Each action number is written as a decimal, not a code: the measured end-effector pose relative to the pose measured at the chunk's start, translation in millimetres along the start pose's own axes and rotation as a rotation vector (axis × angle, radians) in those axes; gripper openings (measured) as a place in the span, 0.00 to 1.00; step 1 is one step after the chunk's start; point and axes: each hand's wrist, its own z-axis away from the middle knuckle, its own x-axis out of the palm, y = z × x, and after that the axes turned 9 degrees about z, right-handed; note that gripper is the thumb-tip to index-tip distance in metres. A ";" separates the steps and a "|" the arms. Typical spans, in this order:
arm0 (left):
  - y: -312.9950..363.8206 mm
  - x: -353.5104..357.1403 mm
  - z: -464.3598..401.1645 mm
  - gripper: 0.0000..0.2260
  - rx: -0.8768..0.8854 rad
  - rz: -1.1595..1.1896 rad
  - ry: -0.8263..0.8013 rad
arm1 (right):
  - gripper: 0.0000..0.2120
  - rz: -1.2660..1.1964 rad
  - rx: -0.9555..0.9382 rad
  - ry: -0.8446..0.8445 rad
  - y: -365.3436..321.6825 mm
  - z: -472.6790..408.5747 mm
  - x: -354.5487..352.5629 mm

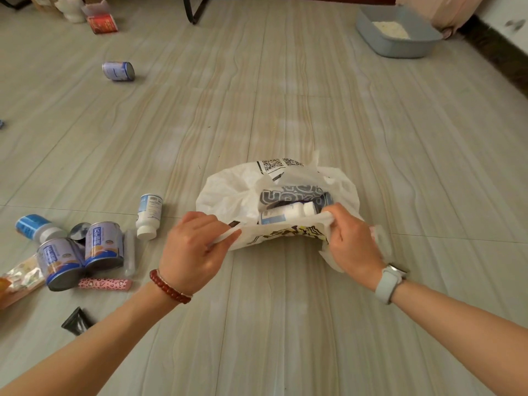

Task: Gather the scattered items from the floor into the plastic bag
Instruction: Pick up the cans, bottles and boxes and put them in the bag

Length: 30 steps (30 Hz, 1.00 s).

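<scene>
- The left hand [192, 247] and right hand [353, 241] each pinch the near rim of the crumpled white plastic bag [228, 192], stretching it between them.
- A white cylindrical pill bottle [288, 211] lies inside the bag.
- Two blue-labelled metal cans [83, 252] lie left of the bag.

A grey litter tray [397, 38] with pale litter sits on the tiled floor [285, 95] near a dark skirting board [497, 55].

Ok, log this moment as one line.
left hand: grips plastic bag rim | right hand: grips rim | bag: open, white bottle inside | cans: on floor
</scene>
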 end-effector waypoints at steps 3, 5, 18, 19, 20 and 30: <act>-17.0 -12.8 2.6 0.23 0.067 -0.145 0.002 | 0.09 0.007 -0.168 -0.071 -1.4 -3.3 4.0; -28.9 -15.9 11.6 0.25 0.087 -0.210 -0.034 | 0.05 0.106 -0.263 -0.157 5.0 9.3 17.1; -30.9 8.4 56.0 0.12 0.196 -0.391 -0.346 | 0.24 0.673 -0.093 -0.457 92.1 92.3 0.1; -26.5 13.5 57.5 0.10 0.215 -0.382 -0.374 | 0.30 0.714 -0.043 -0.498 99.2 94.7 1.5; -21.8 18.3 57.9 0.09 0.242 -0.368 -0.405 | 0.35 0.752 -0.017 -0.536 105.6 95.7 3.4; -9.1 33.4 58.4 0.10 0.313 -0.275 -0.523 | 0.33 0.735 0.207 -0.684 94.7 65.4 -0.5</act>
